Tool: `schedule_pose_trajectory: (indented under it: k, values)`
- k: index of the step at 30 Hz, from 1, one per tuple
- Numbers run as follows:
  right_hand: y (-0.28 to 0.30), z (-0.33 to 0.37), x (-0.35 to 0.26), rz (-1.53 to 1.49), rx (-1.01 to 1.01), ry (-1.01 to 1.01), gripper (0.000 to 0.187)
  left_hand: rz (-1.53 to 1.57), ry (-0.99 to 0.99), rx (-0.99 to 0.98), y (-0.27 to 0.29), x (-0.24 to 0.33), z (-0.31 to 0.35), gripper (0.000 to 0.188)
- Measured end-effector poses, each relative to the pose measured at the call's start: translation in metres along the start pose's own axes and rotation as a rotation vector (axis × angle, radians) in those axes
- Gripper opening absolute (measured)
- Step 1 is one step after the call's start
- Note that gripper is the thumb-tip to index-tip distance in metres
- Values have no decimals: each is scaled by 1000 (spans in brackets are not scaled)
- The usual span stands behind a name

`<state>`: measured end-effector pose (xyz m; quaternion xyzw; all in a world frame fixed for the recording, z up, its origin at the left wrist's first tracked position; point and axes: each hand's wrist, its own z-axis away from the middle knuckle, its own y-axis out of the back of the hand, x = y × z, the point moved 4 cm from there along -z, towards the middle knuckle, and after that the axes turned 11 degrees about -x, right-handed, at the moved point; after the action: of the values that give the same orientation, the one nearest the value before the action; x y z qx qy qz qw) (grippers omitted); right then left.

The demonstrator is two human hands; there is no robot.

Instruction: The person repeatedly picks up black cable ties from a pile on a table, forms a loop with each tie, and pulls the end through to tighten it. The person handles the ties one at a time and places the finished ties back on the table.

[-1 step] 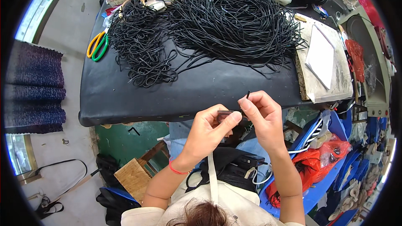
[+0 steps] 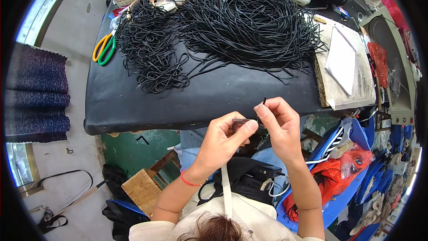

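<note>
Both hands meet just in front of the table's near edge. My left hand (image 2: 226, 139) is closed, thumb on top, around a thin black cord (image 2: 241, 120) that runs between its fingers. Close beside it, my right hand (image 2: 283, 127) pinches a black cord too, and a short cord end (image 2: 265, 100) sticks up above the thumb and forefinger. Whether both hands grip one cord I cannot tell, since the fingers hide it. Beyond them on the table lie a large heap of black cords (image 2: 249, 22) and, left of it, a smaller looped pile (image 2: 149, 44).
Scissors (image 2: 104, 50) with yellow and green handles lie at the left of the black-covered table (image 2: 147, 109). A pale board (image 2: 359, 96) carrying white sheets (image 2: 342, 62) is at the right. A blue bin (image 2: 327, 212) holding red bags stands right of my lap.
</note>
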<state>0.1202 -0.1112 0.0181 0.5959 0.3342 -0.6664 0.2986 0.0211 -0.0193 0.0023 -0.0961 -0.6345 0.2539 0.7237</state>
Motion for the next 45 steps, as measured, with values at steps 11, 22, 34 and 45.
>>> schedule_pose_trajectory:
  k: [11,22,34,45]
  values:
    - [9,-16,-5,145,198,45,17,-835,-418,240,-23,8,2,16]
    - [12,-8,3,-37,38,-112,14,-126,-96,163,7,-5,-8,22]
    - [4,9,0,48,-170,-111,18,-257,-168,263,3,-1,-3,19]
    - [-12,11,3,-223,-141,-165,20,205,-175,102,5,1,-16,26]
